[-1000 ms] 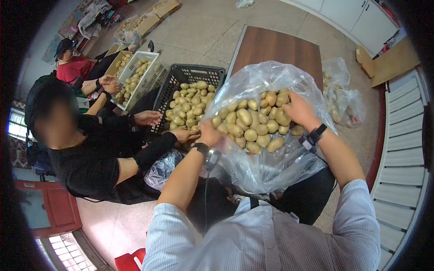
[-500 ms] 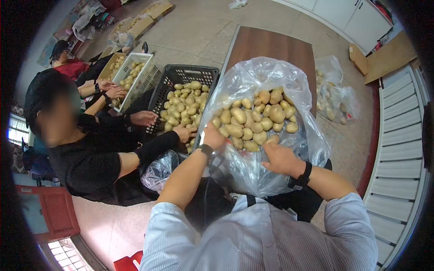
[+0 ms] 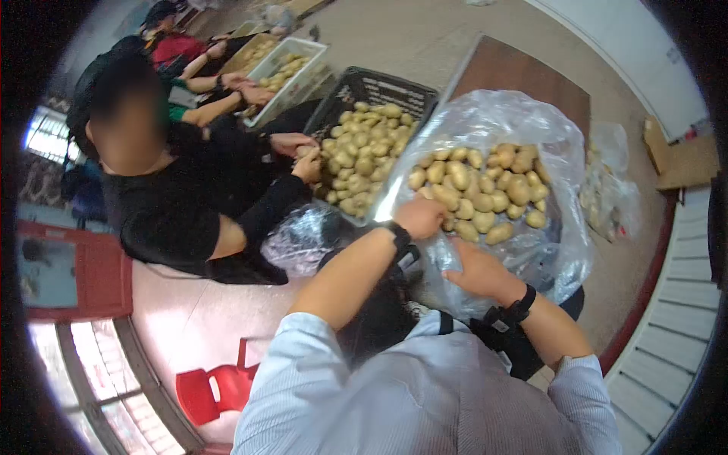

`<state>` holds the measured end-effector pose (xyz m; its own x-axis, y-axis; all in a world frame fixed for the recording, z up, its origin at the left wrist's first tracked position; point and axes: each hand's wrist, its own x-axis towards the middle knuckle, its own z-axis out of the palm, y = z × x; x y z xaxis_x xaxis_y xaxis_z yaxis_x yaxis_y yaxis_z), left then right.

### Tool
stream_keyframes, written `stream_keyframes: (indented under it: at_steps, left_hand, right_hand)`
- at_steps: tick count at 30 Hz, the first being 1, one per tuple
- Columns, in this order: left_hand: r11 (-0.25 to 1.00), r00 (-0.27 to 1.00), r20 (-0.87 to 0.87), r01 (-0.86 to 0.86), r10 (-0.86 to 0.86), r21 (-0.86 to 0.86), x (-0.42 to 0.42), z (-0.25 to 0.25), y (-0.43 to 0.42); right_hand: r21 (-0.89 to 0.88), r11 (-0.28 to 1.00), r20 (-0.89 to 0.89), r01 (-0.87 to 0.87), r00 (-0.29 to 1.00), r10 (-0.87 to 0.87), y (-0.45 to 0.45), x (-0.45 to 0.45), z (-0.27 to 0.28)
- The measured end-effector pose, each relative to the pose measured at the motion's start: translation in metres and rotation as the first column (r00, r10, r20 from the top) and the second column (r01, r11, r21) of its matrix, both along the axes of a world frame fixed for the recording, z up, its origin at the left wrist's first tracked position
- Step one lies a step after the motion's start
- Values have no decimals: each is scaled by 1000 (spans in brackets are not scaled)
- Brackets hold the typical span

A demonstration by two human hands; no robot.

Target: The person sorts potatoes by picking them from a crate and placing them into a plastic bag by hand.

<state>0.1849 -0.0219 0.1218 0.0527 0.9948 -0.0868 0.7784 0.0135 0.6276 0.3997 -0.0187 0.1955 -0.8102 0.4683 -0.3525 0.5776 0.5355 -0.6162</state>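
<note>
A large clear plastic bag [image 3: 557,250], its mouth spread wide, holds a heap of potatoes [image 3: 485,201] in front of me. My left hand [image 3: 419,218] is closed at the near left rim of the bag, fingers curled on the plastic right beside the potatoes. Just to its right, my right hand [image 3: 485,271] lies against the near side of the bag, thumb apart from the fingers. No potato shows in the right hand. Some of its fingertips are hard to make out against the plastic.
A black crate [image 3: 356,76] of potatoes stands left of the bag, with a co-worker's hands [image 3: 299,155] at its edge. Beyond is a white crate [image 3: 320,59] with potatoes. A brown board [image 3: 523,72] lies behind the bag; a red chair [image 3: 216,390] stands lower left.
The view has swung, so the scene sits further right. My right hand has moved left over the bag, closer to my left hand. The co-worker's hands have come together at the crate's edge.
</note>
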Motion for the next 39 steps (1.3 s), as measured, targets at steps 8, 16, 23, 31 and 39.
stream_keyframes:
  at_steps: [8, 16, 23, 31, 39]
  left_hand:
    - [864, 950, -239, 58, -202, -500, -30, 27, -15]
    - [983, 985, 23, -167, 169, -81, -42, 29, -13]
    - [902, 695, 576, -347, 430, -256, -38, 66, -22]
    - [851, 423, 759, -412, 495, -326, -40, 70, -18]
    - [864, 491, 725, -404, 483, -301, -38, 57, -12]
  right_hand:
    - [-21, 993, -99, -120, 988, 118, -30, -22, -87]
    - [206, 977, -104, 51, 994, -30, -7, -33, -62]
    - [401, 914, -186, 56, 982, 21, 0, -55, -62]
    - [629, 771, -92, -101, 975, 203, -3, -77, -70]
    - [731, 668, 5, -137, 981, 195, 3, -82, -102]
